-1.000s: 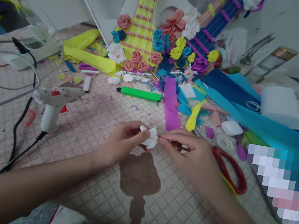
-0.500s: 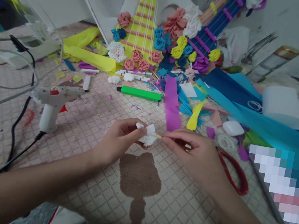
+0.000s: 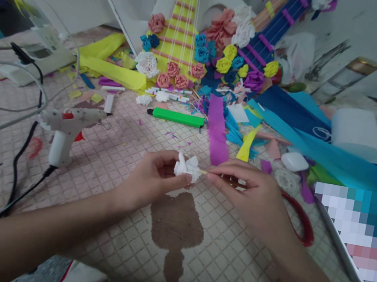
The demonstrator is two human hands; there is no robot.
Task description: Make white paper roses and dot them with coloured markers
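My left hand point(image 3: 157, 174) pinches a small white crepe-paper flower point(image 3: 189, 167) between thumb and fingers, above the middle of the table. A thin pale stick point(image 3: 203, 172) runs out of the flower's right side. My right hand point(image 3: 246, 185) is closed on the stick's other end with thumb and forefinger. Beneath the right hand's wrist lie red-handled scissors point(image 3: 300, 219), partly hidden. Beyond the hands are a purple paper strip point(image 3: 217, 131) and a green pen-like tool point(image 3: 178, 118).
On the left stands a white glue gun point(image 3: 65, 134) with a black cord. At the back lean a yellow guitar model point(image 3: 184, 18) and a blue guitar model point(image 3: 268, 38), both with paper flowers. Blue paper sheets point(image 3: 295, 116) and a white roll point(image 3: 356, 131) lie on the right.
The left thumb has shifted down and right over the flower, whose petals now show more fully. The right hand still grips the stick, moved very slightly to the right.
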